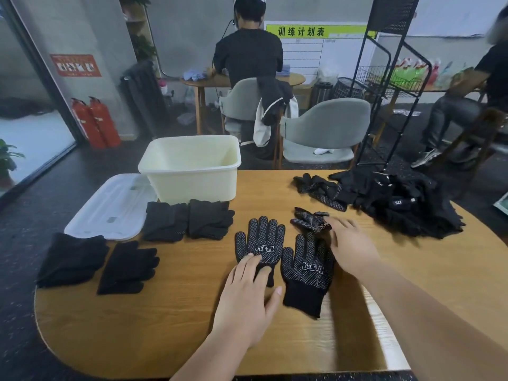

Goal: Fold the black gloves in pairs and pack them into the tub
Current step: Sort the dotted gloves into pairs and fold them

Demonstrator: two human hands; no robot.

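Note:
Two black dotted gloves lie flat, palm side up, side by side in the middle of the wooden table. My left hand rests with straight fingers on the cuff end of the left glove. My right hand lies flat on the fingers of the right glove, its fingertips touching a crumpled dotted glove behind. The cream tub stands at the table's far edge and looks empty. Several folded glove pairs lie in front of it and further left.
A heap of loose black gloves covers the table's far right. The tub's white lid hangs over the left edge. Behind the table stand grey chairs, a black wire rack and a seated person.

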